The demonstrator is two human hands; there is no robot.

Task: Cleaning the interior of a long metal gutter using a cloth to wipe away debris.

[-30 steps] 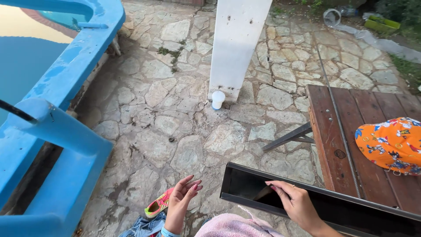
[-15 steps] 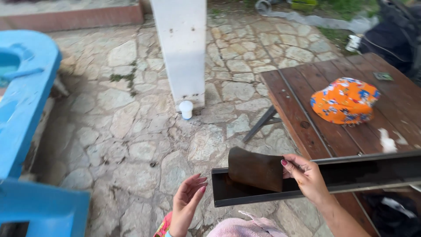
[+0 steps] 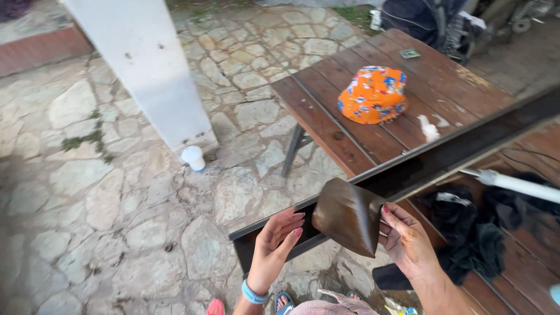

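Note:
A long dark metal channel point(image 3: 443, 157) runs from low centre to the right edge. At its near end stands a brown, glossy curved flap point(image 3: 348, 214), like peeling film or a sheet. My right hand point(image 3: 408, 242) pinches the flap's right edge with its fingertips. My left hand point(image 3: 275, 245), wearing a blue wristband, is open with fingers spread, its fingertips at the flap's left edge against the channel. Whether the left fingers grip anything is unclear.
A brown wooden table point(image 3: 332, 122) holds an orange patterned hat point(image 3: 374, 93) and a small white scrap point(image 3: 430, 128). A white pillar point(image 3: 146, 70) rises from the stone paving, with a small white cup point(image 3: 193, 157) at its base. Dark clothes point(image 3: 466, 227) lie under the channel.
The view has swung right and come closer. The blue structure has left the frame. The brown flap has lifted and grown larger between my hands.

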